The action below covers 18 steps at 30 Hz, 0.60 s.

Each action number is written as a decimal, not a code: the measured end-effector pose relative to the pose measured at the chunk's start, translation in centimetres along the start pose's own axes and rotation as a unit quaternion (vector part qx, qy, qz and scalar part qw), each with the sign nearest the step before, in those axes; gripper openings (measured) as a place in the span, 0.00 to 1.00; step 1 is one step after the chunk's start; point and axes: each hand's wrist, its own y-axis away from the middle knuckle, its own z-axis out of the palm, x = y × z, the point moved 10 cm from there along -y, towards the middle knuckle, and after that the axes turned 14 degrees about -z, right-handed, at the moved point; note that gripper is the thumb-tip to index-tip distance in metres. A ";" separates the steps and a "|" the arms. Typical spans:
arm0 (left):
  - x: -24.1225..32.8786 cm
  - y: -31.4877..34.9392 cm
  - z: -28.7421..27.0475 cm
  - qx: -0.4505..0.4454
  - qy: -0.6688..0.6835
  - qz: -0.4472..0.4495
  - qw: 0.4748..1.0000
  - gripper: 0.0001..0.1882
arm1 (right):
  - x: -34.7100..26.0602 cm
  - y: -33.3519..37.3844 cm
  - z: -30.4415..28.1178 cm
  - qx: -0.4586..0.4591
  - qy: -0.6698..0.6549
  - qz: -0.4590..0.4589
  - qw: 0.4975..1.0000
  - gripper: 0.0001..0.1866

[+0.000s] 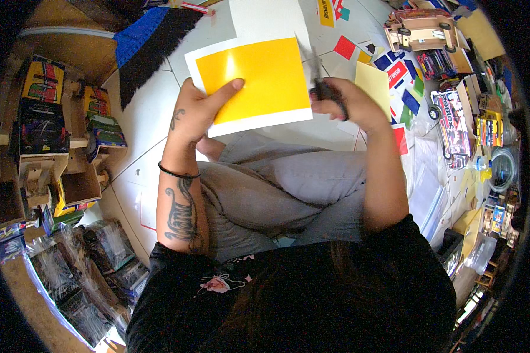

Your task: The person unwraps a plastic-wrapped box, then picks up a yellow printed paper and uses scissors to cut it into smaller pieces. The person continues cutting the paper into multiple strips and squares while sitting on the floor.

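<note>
A glossy yellow sheet (265, 82) with a white border is gripped at its left edge by my left hand (209, 106), the thumb lying on top and the fingers hidden beneath. Black-handled scissors (327, 94) are in my right hand (356, 103), just beyond the sheet's right edge. Their blades point away from me and look blurred, so how far apart they are is unclear. A strip of the white border runs along the right side, close to the blades. Behind the yellow sheet lies a larger white sheet (268, 20) on the floor.
Coloured paper scraps (397, 73) are strewn on the tiled floor at the right, beside a pale yellow sheet (372, 82). Wooden toy trucks (421, 32) stand at the far right. More toy truck bodies (44, 117) and plastic-wrapped dark packages (88, 265) line the left.
</note>
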 end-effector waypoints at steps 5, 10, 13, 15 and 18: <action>-1.5 -0.2 1.4 -0.092 -0.093 -0.055 0.990 0.20 | 0.5 -0.2 -4.6 0.197 -0.291 -0.089 0.932 0.19; -4.0 -0.2 1.8 -0.114 -0.242 -0.160 0.950 0.31 | 1.1 -1.3 -2.6 0.206 -0.387 -0.156 0.885 0.19; -3.1 -0.1 1.7 -0.111 -0.212 -0.152 0.959 0.31 | 1.1 -1.1 -4.0 0.269 -0.380 -0.161 0.870 0.20; -3.1 0.4 2.5 -0.150 -0.230 -0.157 0.949 0.30 | 1.2 0.1 -6.0 0.367 -0.324 -0.157 0.858 0.20; -3.4 0.6 2.7 -0.138 -0.325 -0.160 0.922 0.28 | -0.5 -0.4 -4.6 0.248 -0.177 -0.148 0.941 0.24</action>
